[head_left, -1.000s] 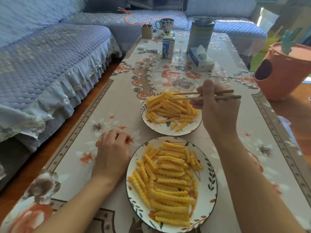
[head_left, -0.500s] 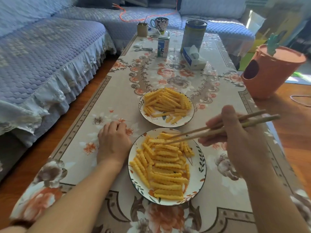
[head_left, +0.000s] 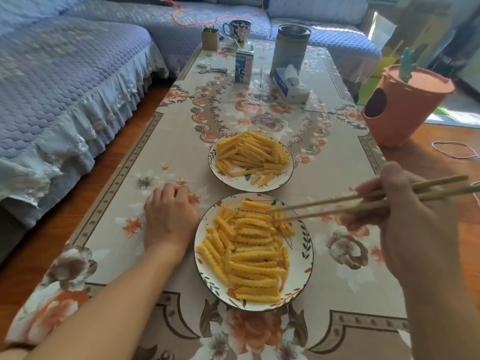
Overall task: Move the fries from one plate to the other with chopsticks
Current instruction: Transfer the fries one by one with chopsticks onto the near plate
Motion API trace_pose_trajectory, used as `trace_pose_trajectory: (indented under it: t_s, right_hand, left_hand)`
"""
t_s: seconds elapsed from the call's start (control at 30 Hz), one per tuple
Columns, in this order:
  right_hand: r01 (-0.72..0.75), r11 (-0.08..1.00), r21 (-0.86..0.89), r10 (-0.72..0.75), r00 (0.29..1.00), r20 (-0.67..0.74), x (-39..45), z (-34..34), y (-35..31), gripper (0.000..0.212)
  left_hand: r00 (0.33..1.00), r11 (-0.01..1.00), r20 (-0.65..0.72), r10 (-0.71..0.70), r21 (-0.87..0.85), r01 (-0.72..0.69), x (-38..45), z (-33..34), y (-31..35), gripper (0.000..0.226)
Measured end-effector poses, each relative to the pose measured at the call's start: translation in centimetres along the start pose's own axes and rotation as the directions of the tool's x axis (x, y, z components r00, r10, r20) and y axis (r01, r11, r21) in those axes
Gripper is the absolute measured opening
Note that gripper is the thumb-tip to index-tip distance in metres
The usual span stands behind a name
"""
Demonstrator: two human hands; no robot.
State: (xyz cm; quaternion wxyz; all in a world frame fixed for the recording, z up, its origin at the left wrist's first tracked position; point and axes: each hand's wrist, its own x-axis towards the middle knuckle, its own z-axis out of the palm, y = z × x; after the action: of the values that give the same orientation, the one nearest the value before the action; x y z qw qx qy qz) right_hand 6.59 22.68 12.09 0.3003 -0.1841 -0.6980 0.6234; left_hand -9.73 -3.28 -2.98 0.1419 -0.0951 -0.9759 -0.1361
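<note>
Since a second ago the right hand (head_left: 413,219) has come back from the far plate (head_left: 287,178) to the near plate (head_left: 306,258) on the tabletop (head_left: 161,152). It grips the chopsticks (head_left: 337,207), tips slightly parted on the near fries (head_left: 252,253). The left hand (head_left: 168,216) rests loosely curled, empty, left of that plate.

No readable text. Print on milk carton (head_left: 243,66), tissue box (head_left: 288,85), tin can (head_left: 289,48) too blurred.
</note>
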Motion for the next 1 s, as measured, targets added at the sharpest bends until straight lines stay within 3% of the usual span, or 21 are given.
trace_pose_trajectory:
  t_s: [0.1,0.37,0.7,0.8,0.9,1.0]
  right_hand:
    - [0.046,0.999,-0.017,-0.047,0.994,-0.097,2.9,1.9,0.9,0.035]
    - [0.228,0.966,-0.120,-0.246,0.956,-0.162,7.2,6.7,3.5,0.033]
    - [0.367,0.877,-0.312,-0.398,0.917,-0.040,8.2,8.5,5.6,0.037]
    - [0.359,0.883,-0.303,-0.394,0.917,-0.061,8.0,7.9,4.8,0.036]
    - [0.271,0.940,-0.206,-0.296,0.950,-0.102,6.9,6.7,2.4,0.039]
    - [0.165,0.982,-0.091,-0.165,0.986,0.012,5.0,4.7,-1.0,0.043]
  left_hand:
    - [1.000,1.000,-0.019,0.015,0.017,-0.015,0.0,0.3,-0.2,0.024]
    - [0.999,1.000,-0.040,0.021,0.011,-0.020,0.1,0.7,-0.3,0.026]
    - [0.999,1.000,-0.044,0.018,0.010,-0.017,0.2,0.7,-0.3,0.029]
    - [0.999,1.000,-0.040,0.002,0.007,-0.001,0.3,0.9,-0.4,0.022]
    - [1.000,1.000,-0.029,0.002,0.004,-0.001,0.3,0.6,-0.2,0.022]
    - [1.000,1.000,-0.009,-0.010,0.001,0.010,0.3,0.3,0.0,0.022]
